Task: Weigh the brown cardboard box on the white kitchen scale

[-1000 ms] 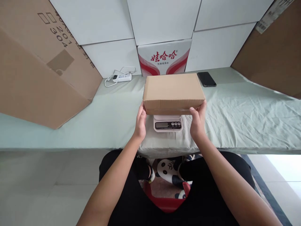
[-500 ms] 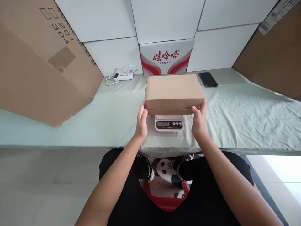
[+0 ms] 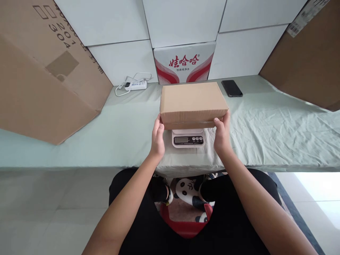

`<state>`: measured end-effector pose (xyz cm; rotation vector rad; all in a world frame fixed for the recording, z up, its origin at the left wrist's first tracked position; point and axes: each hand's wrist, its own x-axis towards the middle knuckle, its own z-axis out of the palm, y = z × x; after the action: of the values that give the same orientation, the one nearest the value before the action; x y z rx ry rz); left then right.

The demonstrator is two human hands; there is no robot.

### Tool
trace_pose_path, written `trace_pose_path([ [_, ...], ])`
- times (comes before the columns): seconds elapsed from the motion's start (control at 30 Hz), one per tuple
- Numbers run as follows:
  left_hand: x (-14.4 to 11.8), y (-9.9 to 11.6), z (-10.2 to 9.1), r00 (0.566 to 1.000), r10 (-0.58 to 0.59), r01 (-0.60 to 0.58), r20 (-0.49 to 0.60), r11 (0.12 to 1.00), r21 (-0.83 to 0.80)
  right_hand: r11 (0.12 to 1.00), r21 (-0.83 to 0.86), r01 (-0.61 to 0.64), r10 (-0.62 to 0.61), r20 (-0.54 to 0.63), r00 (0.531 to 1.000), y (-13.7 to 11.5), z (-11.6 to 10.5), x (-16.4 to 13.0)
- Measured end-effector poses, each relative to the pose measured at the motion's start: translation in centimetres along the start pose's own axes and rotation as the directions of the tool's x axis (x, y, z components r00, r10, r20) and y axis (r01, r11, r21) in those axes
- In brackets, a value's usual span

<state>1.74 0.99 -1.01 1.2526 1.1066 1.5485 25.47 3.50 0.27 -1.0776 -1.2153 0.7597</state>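
View alone shifted; left hand and right hand hold the box.

Open tablecloth left of box, printed carton blocking behind

A closed cardboard box, plain light brown and oblong, is broad face up with one long side to the front – a seam runs along that side – and hides the back of a digital kitchen scale; whether it bears on the platform cannot be told. The whitish scale lies flat near the front edge of the cloth-covered table, its black panel carrying a grey display and three round buttons.
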Motion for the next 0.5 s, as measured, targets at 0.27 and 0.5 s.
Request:
trace_pose_path([
  [0.27, 0.28, 0.17, -0.23, 1.000, 0.000, 0.000, -0.008, 1.000, -0.021, 1.000, -0.002, 0.006, -0.006, 0.006, 1.000, -0.16, -0.27, 0.09],
  [0.5, 0.18, 0.19, -0.13, 1.000, 0.000, 0.000, -0.013, 1.000, -0.015, 1.000, 0.013, 0.024, -0.024, 0.018, 1.000, 0.01, -0.36, 0.21],
])
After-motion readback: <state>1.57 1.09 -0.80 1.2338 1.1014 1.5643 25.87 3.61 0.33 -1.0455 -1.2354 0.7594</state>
